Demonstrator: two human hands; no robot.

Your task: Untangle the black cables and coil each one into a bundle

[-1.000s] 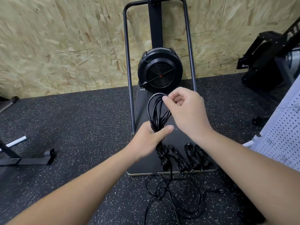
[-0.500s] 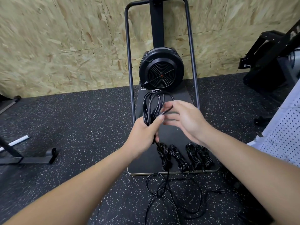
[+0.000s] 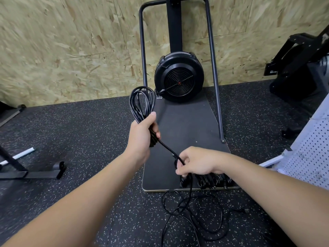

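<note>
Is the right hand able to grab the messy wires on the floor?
Probably not yet: the right hand already grips the cable running from the left hand. Nothing blocks the loose cables lying just below it.

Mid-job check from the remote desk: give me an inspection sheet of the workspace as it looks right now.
Surface: speckled black rubber floor; dark platform board lying on it.
Job's things: coiled loops held up; finished bundles in a row on the board's near edge, partly hidden.
Clutter: white tube and metal frame foot at left.
Hands: left hand grips the coil's base; right hand grips the trailing strand.
Cables: taut strand between the hands; loose tangle on the floor.
Surroundings: fan unit, chipboard wall, white perforated panel at right.
</note>
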